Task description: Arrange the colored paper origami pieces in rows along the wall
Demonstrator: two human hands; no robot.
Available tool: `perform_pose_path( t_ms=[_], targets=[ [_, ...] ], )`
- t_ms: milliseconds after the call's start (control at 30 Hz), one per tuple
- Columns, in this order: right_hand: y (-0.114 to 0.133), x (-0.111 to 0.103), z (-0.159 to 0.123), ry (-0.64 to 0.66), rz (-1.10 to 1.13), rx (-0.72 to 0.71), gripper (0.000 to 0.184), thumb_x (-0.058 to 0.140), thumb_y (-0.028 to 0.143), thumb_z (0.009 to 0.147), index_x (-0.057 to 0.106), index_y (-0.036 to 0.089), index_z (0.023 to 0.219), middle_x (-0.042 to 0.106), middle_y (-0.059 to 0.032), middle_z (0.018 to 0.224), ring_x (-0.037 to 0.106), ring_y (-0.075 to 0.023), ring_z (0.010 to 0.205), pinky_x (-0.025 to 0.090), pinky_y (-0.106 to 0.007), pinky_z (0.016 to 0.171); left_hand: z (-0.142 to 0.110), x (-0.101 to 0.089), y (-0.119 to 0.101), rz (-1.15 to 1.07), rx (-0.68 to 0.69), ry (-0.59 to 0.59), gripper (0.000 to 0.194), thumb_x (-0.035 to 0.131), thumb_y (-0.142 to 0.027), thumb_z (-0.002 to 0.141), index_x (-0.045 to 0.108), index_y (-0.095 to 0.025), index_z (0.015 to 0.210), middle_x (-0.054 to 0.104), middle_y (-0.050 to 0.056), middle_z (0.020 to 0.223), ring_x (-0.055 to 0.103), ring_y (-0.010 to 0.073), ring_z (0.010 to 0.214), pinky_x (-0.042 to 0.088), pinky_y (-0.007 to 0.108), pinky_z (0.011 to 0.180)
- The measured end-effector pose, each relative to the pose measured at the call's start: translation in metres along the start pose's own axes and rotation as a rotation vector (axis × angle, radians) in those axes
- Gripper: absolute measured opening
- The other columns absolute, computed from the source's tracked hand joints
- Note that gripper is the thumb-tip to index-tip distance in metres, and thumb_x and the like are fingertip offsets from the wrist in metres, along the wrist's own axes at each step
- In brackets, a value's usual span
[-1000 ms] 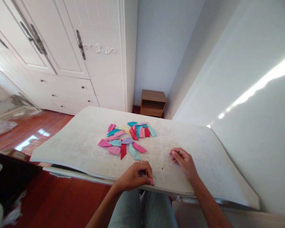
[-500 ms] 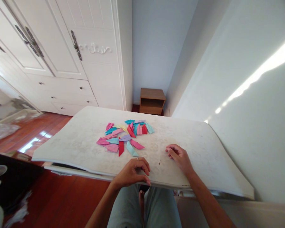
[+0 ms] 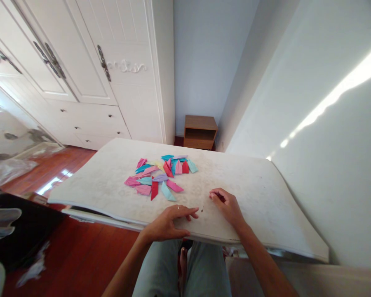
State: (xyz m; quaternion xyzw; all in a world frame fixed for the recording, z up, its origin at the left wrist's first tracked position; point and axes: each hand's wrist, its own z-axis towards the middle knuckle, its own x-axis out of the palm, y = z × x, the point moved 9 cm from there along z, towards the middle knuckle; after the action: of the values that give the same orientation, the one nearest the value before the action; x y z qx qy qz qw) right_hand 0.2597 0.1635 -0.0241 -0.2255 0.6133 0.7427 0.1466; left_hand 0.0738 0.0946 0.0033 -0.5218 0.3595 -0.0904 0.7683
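My left hand (image 3: 174,222) rests at the table's near edge, holding nothing, its index finger stretched out and its thumb apart. A ring shows on one finger. To the right, my right hand (image 3: 226,203) lies on the white tabletop with fingers curled in and thumb tip against them; no object shows in it. A small dark speck (image 3: 202,210) lies between the hands. Beyond my left hand is a loose pile of folded paper pieces (image 3: 154,190) in red, pink, blue, purple, yellow and mint. The closest is a mint folded piece (image 3: 167,192). Neither hand touches the pile.
The worn white table (image 3: 250,177) stands across my lap, against the wall at right. Behind it are a small wooden nightstand (image 3: 200,120) and a white wardrobe (image 3: 142,107). At lower left, a black surface (image 3: 21,231) and clear plastic (image 3: 15,169) are near the red floor.
My left hand's fingers have straightened and reach farther right. My right hand has shifted slightly left, still curled. The folded papers keep their arrangement; the camera view has turned a little.
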Motion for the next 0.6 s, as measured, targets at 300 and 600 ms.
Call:
perform_pose_path(
  t_ms=[300, 600],
  targets=[
    [0.003, 0.005, -0.005, 0.009, -0.102, -0.066, 0.027, 0.049, 0.038, 0.088, 0.065, 0.018, 0.093, 0.067, -0.0078, 0.092, 0.061, -0.0194, 0.081, 0.047, -0.029, 0.073, 0.005, -0.009, 0.001, -0.22, -0.053, -0.116, 0.019, 0.076, -0.031, 0.071, 0.071, -0.013, 0.072, 0.068, 0.008, 0.085, 0.062, 0.0138, 0.079, 0.047, 0.024, 0.074],
    [0.01, 0.012, -0.007, 0.035, -0.199, -0.149, 0.027, 0.047, 0.038, 0.089, 0.065, 0.018, 0.096, 0.065, -0.0091, 0.094, 0.06, -0.0202, 0.081, 0.049, -0.032, 0.073, 0.0, -0.009, 0.007, -0.308, -0.109, -0.15, 0.026, 0.069, -0.036, 0.078, 0.068, -0.01, 0.08, 0.068, 0.011, 0.09, 0.062, 0.0153, 0.082, 0.047, 0.025, 0.074]
  ],
)
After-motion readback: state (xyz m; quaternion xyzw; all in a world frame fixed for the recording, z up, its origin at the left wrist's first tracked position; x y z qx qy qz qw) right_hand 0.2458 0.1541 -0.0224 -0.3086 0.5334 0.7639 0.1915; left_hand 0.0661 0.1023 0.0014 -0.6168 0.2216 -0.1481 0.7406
